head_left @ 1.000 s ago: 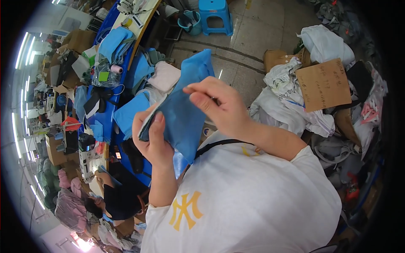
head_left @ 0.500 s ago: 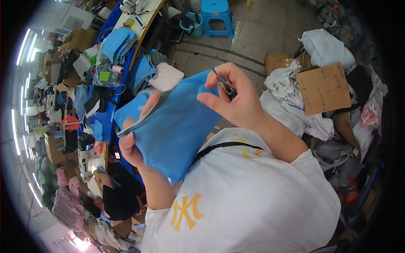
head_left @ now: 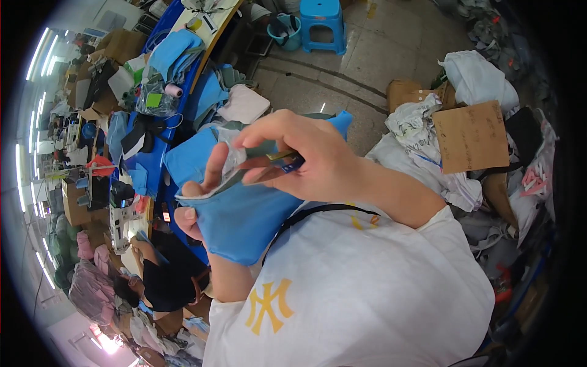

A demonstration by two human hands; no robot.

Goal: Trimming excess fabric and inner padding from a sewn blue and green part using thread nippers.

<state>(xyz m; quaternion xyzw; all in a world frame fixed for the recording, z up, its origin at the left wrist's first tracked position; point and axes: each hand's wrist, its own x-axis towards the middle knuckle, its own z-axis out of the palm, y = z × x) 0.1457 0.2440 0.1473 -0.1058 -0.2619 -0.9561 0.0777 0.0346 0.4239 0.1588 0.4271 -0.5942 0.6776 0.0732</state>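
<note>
My left hand (head_left: pixel 192 215) grips a blue fabric piece (head_left: pixel 241 223) at its pale, layered edge, thumb on the front and some fingers raised behind that edge. My right hand (head_left: pixel 315 159) holds small thread snips (head_left: pixel 284 160) in its curled fingers, just over the piece's upper edge, with its fingertips close to my left fingers. The far end of the blue fabric shows behind my right hand. Whether the snips' tips touch the fabric, I cannot tell.
A blue-edged table (head_left: pixel 156 147) bears fabric stacks, a thread cone (head_left: pixel 173 90) and sewing machines (head_left: pixel 128 211). A co-worker (head_left: pixel 165 281) works at lower left. A blue stool (head_left: pixel 324 24) and bucket (head_left: pixel 284 33) stand ahead. Cardboard (head_left: pixel 465 137) and white bundles (head_left: pixel 477 73) lie right.
My right hand has moved down and left from the fabric's far end to beside my left fingers. The fabric has shifted lower and left since a second ago, and the snips have come into view.
</note>
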